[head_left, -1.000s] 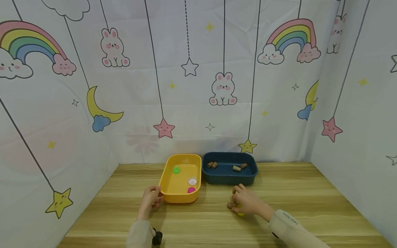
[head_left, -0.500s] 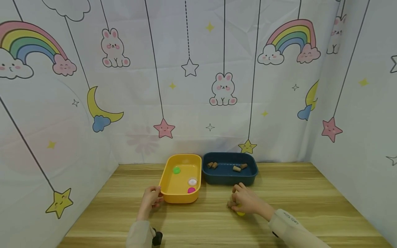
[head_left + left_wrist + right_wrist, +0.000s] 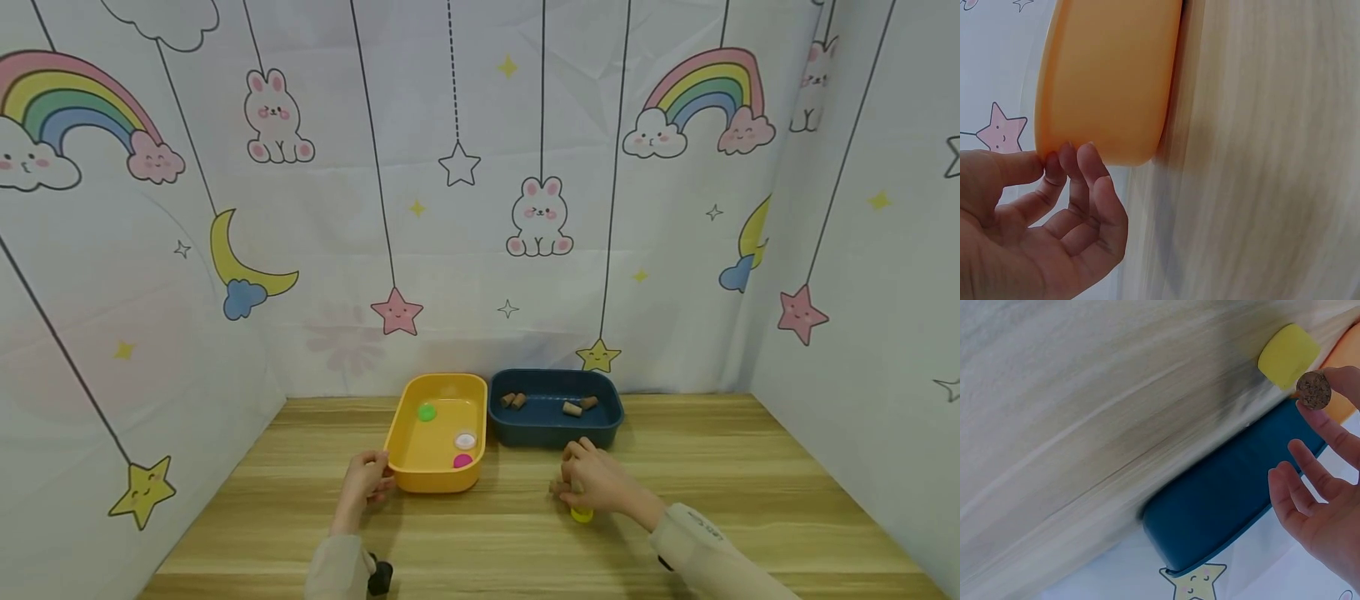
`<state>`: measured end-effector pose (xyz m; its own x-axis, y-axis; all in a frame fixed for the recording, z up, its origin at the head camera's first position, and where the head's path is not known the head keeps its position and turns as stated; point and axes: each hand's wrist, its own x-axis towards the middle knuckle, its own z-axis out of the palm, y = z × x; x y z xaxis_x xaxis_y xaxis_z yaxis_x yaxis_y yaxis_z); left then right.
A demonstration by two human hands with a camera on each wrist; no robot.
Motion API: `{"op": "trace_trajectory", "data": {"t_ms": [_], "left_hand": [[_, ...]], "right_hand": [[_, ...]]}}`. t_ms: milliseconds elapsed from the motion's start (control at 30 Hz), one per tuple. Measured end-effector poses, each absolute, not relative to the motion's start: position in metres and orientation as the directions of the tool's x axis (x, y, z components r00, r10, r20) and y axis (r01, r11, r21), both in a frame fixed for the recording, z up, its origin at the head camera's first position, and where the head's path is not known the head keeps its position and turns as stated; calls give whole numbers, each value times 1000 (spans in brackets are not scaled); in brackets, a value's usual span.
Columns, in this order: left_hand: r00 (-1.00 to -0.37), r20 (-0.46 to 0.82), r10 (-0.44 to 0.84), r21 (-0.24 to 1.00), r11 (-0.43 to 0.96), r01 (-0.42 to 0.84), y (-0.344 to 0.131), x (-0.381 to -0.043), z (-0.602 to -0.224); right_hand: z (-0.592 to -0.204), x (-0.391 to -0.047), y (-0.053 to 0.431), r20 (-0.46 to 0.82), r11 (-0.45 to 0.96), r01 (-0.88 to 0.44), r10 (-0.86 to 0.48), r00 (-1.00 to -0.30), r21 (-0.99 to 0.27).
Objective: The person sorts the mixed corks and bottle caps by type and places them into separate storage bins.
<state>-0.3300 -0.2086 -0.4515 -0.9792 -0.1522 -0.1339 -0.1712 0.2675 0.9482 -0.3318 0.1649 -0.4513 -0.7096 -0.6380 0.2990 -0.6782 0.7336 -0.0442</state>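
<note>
My left hand (image 3: 364,479) pinches the near left rim of the yellow plastic bin (image 3: 438,482) between thumb and fingers, as the left wrist view shows. Between thumb and forefinger, my right hand (image 3: 597,481) pinches a brown cork (image 3: 1314,391), its round end facing the right wrist camera. In the head view this cork is mostly covered by the fingers. Just below it on the table stands a yellow bottle cap (image 3: 1288,357). In the yellow bin lie a green cap (image 3: 427,412), a white cap (image 3: 465,441) and a magenta cap (image 3: 462,460).
Right of the yellow bin, its side close against it, stands a dark blue bin (image 3: 555,433) with several corks (image 3: 572,408) inside. Both stand on a wood-grain table (image 3: 495,550) near the back wall sheet (image 3: 465,250), printed with rabbits and stars.
My right hand has risen slightly with the cork, away from the yellow cap, which now shows more. My left hand stays at the yellow bin's rim.
</note>
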Motion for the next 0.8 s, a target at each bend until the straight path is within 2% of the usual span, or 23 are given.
{"op": "trace_trajectory", "data": {"t_ms": [800], "left_hand": [[-979,-142,-148,945,273,-178,-208,-329,-449]], "right_hand": [[-430,-342,171,445,747,-664,-602,-663,22]]}}
